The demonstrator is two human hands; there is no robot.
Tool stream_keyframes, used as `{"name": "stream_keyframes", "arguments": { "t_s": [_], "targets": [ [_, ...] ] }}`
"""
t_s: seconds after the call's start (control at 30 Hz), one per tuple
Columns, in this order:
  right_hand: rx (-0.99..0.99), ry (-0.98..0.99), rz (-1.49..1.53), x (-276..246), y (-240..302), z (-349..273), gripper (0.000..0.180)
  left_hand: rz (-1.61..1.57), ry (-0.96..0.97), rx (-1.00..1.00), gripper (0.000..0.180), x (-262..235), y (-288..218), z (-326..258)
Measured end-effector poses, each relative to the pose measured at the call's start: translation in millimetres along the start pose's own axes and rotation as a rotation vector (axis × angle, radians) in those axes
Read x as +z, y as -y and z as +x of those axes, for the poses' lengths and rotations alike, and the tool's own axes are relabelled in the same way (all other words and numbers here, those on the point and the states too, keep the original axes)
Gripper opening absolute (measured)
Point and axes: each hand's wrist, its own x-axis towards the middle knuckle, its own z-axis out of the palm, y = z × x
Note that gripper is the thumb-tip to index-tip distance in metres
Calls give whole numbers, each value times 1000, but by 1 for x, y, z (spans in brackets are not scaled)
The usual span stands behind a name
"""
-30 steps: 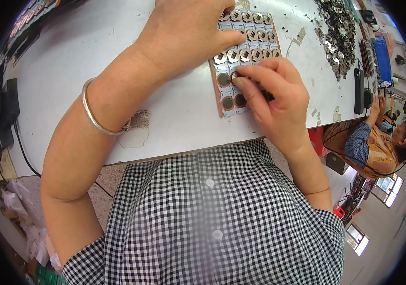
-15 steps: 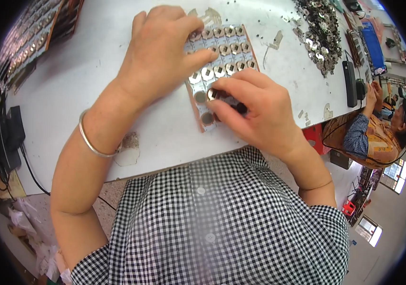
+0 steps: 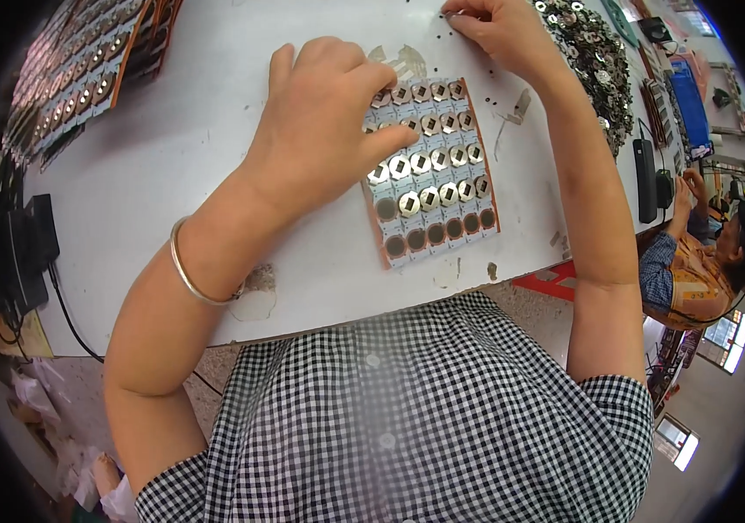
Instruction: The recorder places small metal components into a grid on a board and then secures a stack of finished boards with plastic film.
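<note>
A panel of small joined circuit boards (image 3: 438,247) lies on the white table, with rows of shiny round metal pieces on it, each with a dark diamond-shaped centre. Dark bare circles fill its nearest row, plus the left spot of the row behind. My left hand (image 3: 316,122) rests over the panel's left far corner, thumb and index finger spread apart; its other fingertips are partly hidden. Beyond the panel's far right, my right hand (image 3: 499,30) pinches at the tabletop among small black bits (image 3: 439,37). What sits between its fingertips is too small to name.
A pile of loose metal pieces (image 3: 595,70) spreads at the far right. More filled panels (image 3: 85,74) are stacked at the far left. Black boxes with cables (image 3: 30,235) stand at the left edge. At the right, a person (image 3: 695,270) works beside a black power strip (image 3: 643,179).
My right hand has left the panel's nearer rows and moved away to the far right, uncovering metal pieces and dark circles. My left hand keeps its place on the panel.
</note>
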Motion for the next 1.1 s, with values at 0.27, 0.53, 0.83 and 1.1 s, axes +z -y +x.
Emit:
{"name": "stream_keyframes", "arguments": {
  "t_s": [0.27,0.53,0.83,1.1],
  "targets": [
    [114,238,546,-13,73,-95,21,18,-62,84,38,-2,2,-1],
    [269,270,643,26,133,-159,9,-36,11,5,32,-10,-4,1],
    [170,176,443,36,137,-164,4,-5,21,-15,33,-11,-6,0],
    [-169,-64,4,52,128,-179,16,-3,43,-35,32,-14,-6,-1]
  ]
}}
